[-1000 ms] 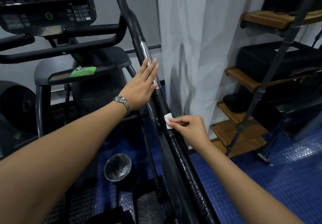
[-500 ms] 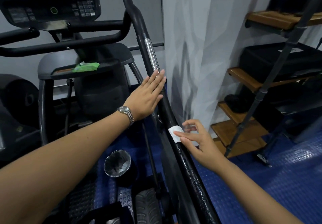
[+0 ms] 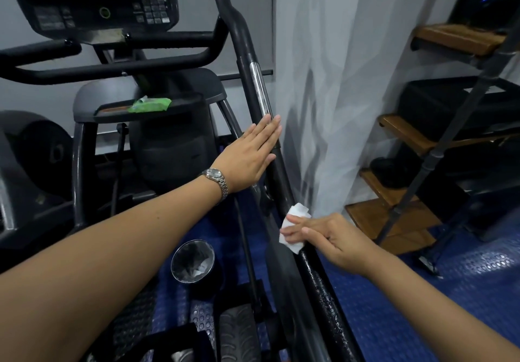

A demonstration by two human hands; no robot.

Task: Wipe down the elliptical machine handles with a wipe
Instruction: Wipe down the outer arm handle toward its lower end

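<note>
Lower down the handle (image 3: 320, 277) than a second ago, the right hand (image 3: 334, 237) presses the white wipe (image 3: 295, 215) against it with outstretched fingers. On the floor, the bin (image 3: 180, 249) holds a crumpled white scrap (image 3: 201, 267). The left hand (image 3: 247, 156) lies flat and open against the handle higher up.

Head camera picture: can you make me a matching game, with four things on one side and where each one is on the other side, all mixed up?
Things:
1. white wipe
2. green wipe pack
3. wristwatch
4. small bin

Places:
A. on the blue floor
B. on the wrist of the left hand
C. against the black handle bar, under the right hand's fingers
D. on the dark tray

Pairs: 1-C; 2-D; 3-B; 4-A
</note>
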